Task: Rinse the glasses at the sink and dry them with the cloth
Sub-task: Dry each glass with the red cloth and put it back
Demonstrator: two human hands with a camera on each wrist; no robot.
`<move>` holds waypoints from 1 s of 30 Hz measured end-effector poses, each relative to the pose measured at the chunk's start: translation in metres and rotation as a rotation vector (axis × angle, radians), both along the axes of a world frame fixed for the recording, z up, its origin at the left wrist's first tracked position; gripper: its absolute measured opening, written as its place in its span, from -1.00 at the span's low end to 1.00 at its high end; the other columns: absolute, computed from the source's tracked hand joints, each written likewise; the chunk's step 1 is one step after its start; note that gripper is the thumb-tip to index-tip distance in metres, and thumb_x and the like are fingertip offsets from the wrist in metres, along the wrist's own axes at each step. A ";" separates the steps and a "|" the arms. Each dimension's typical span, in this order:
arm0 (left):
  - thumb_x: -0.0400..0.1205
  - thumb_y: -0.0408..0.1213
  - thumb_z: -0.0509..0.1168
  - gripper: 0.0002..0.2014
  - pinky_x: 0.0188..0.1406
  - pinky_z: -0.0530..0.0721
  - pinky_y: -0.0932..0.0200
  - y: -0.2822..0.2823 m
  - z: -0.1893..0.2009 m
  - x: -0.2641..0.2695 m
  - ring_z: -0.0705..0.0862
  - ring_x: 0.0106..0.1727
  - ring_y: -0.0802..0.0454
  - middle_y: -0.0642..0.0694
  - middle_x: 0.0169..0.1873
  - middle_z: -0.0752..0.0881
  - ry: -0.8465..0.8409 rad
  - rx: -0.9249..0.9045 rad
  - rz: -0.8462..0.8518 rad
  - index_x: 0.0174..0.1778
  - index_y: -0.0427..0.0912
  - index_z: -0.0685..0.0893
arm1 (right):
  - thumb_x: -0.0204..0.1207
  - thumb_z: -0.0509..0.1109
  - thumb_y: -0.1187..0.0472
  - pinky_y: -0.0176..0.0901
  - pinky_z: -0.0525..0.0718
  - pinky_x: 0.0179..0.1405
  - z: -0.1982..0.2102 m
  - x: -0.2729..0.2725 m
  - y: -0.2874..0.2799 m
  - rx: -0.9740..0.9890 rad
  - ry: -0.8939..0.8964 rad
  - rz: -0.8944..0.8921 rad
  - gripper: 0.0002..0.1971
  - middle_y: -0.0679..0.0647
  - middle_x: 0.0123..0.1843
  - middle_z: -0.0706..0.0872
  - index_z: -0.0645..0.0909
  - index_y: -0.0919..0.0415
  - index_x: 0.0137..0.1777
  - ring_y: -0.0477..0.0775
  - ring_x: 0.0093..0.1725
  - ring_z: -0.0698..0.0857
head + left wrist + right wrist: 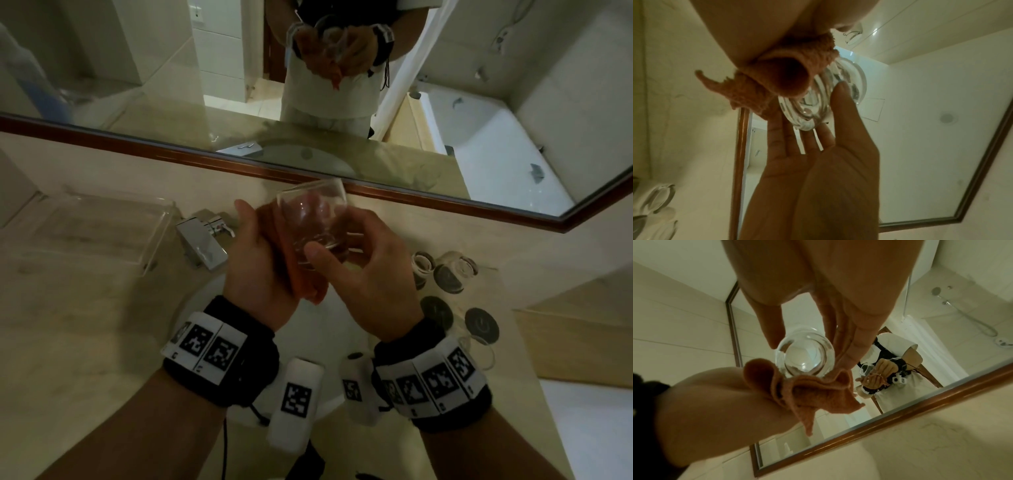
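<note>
Over the sink (pixel 202 298) I hold a clear, short glass (pixel 310 219) tilted, its mouth toward the mirror. My right hand (pixel 339 246) grips its thick base, thumb on the near side and fingers behind. My left hand (pixel 260 240) holds an orange cloth (pixel 303 277) against the glass's left side, thumb up and loose ends hanging below. The left wrist view shows the cloth (pixel 789 78) bunched against the glass (pixel 818 113). In the right wrist view the glass base (pixel 805 356) sits between my right fingertips (pixel 849 353), the cloth (pixel 807 391) under it.
A chrome faucet (pixel 202 240) stands left of my hands, with a clear acrylic tray (pixel 92 233) beyond it. On the counter to the right stand more glasses (pixel 452 270) and round black coasters (pixel 481 323). The wood-framed mirror (pixel 411 202) runs close behind.
</note>
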State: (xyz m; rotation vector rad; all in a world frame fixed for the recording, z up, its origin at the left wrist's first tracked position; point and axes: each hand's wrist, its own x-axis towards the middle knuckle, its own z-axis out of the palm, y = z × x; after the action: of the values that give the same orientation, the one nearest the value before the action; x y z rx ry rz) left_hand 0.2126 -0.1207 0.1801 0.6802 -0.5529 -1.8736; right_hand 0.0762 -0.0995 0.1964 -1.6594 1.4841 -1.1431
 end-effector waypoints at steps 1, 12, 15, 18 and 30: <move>0.64 0.45 -0.34 -0.07 0.26 0.66 -0.24 0.000 0.000 -0.001 0.65 0.41 -0.34 -0.35 0.39 0.67 0.001 -0.005 -0.008 0.53 -0.15 0.55 | 0.39 0.64 -0.03 -0.02 0.81 0.15 -0.001 -0.001 0.000 0.025 -0.003 -0.005 -0.53 -0.17 0.11 0.75 0.55 -0.12 0.25 -0.15 0.10 0.77; 0.63 0.38 -0.15 -0.19 0.49 0.38 -0.52 0.001 0.005 -0.011 0.64 0.37 -0.47 -0.39 0.31 0.71 -0.112 -0.056 0.066 0.39 -0.19 0.65 | 0.47 0.39 -0.25 0.13 0.77 0.29 -0.008 0.000 -0.004 0.139 -0.156 0.164 -0.15 0.06 0.47 0.57 0.05 0.05 0.61 0.05 0.34 0.72; 0.63 0.43 -0.19 -0.18 0.05 0.53 -0.34 -0.003 0.008 -0.009 0.61 0.18 -0.52 -0.44 0.27 0.68 -0.148 -0.058 0.071 0.30 -0.12 0.71 | 0.65 0.15 -0.18 0.24 0.56 0.55 -0.008 0.000 -0.003 0.193 -0.313 0.255 -0.17 0.11 0.66 0.43 -0.20 0.05 0.77 0.08 0.59 0.54; 0.62 0.41 -0.21 -0.14 -0.40 0.73 0.04 -0.004 0.012 -0.005 0.73 0.00 -0.31 -0.41 0.26 0.69 -0.133 -0.067 0.042 0.43 -0.18 0.62 | 0.72 0.16 -0.03 0.31 0.64 0.44 -0.005 -0.005 -0.005 0.121 -0.237 0.247 -0.36 0.09 0.51 0.60 0.12 0.19 0.72 0.08 0.47 0.65; 0.57 0.46 -0.19 -0.19 -0.19 0.62 -0.07 0.000 0.010 -0.008 0.77 -0.03 -0.41 -0.24 0.04 0.84 -0.418 -0.237 0.089 0.30 0.00 0.72 | 0.08 0.64 -0.30 -0.01 0.80 0.17 -0.002 -0.004 -0.010 0.057 -0.009 -0.027 0.05 -0.11 0.31 0.57 0.28 -0.05 0.57 -0.09 0.23 0.70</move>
State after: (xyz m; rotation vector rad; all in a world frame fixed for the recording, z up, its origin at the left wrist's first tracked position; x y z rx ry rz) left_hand 0.2047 -0.1210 0.1906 0.9259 -0.9789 -1.5543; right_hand 0.0722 -0.1095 0.1941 -1.5984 1.5236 -1.1113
